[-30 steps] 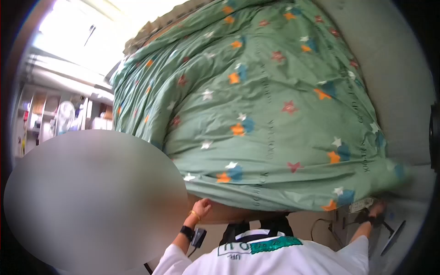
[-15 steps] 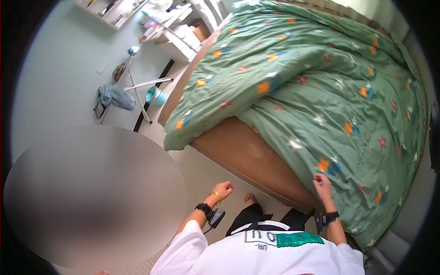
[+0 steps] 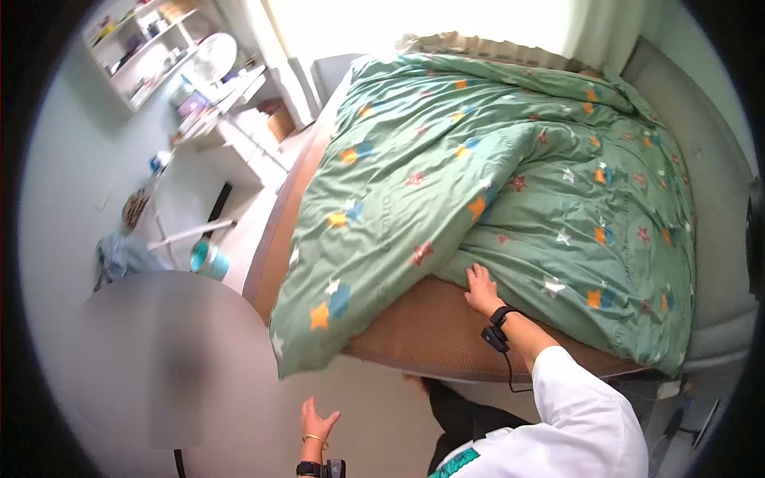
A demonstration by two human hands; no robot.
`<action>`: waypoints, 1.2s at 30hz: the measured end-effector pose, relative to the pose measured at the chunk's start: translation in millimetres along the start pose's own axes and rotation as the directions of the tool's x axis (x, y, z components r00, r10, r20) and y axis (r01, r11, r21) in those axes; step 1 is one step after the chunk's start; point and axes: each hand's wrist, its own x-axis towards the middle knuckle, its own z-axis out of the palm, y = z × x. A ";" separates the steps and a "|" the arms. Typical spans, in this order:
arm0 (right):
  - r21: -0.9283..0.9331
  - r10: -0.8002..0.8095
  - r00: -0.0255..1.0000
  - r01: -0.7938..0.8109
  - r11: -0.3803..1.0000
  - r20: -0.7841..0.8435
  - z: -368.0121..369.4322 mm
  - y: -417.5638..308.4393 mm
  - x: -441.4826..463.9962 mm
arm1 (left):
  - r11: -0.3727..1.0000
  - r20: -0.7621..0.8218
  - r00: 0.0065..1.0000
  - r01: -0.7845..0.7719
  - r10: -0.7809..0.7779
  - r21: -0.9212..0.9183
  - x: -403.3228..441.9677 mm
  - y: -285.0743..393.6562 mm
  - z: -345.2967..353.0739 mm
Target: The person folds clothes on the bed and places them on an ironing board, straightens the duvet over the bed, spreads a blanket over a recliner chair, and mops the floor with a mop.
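Lower left, the left hand [image 3: 316, 422] hangs empty, fingers apart, perhaps for balance; then brown mattress [image 3: 418, 331], likely bared by a skewed fold; at centre, the right hand [image 3: 481, 293] meets the green quilt [image 3: 510, 207], can't tell if its fingers clamp; the quilt spreads up-frame.

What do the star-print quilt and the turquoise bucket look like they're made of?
Star-print quilt: soft fabric, perhaps cotton, with a matte finish, judging by its fine creases. Turquoise bucket: probably plastic, from its smooth-looking, bright wall.
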 end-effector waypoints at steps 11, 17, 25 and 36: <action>-0.186 0.159 0.985 -0.169 0.968 -0.068 56.0 25.2 66.0 | 0.988 -0.052 0.996 -0.070 0.078 0.138 252.8 -40.8 -3.1; -0.032 0.029 0.999 -0.028 0.999 0.039 -156.5 50.7 -97.3 | 0.816 0.105 0.926 -0.260 0.362 -0.516 353.1 3.1 -304.9; -0.154 0.286 0.935 -0.257 0.954 0.211 -49.0 -52.3 -165.7 | 0.560 0.257 0.901 -0.421 0.350 0.714 422.8 -22.6 -284.0; 0.709 0.695 0.487 -0.704 -0.047 0.529 90.2 -344.4 -128.0 | 0.865 0.340 0.937 -0.234 0.079 0.443 356.9 -303.8 -473.2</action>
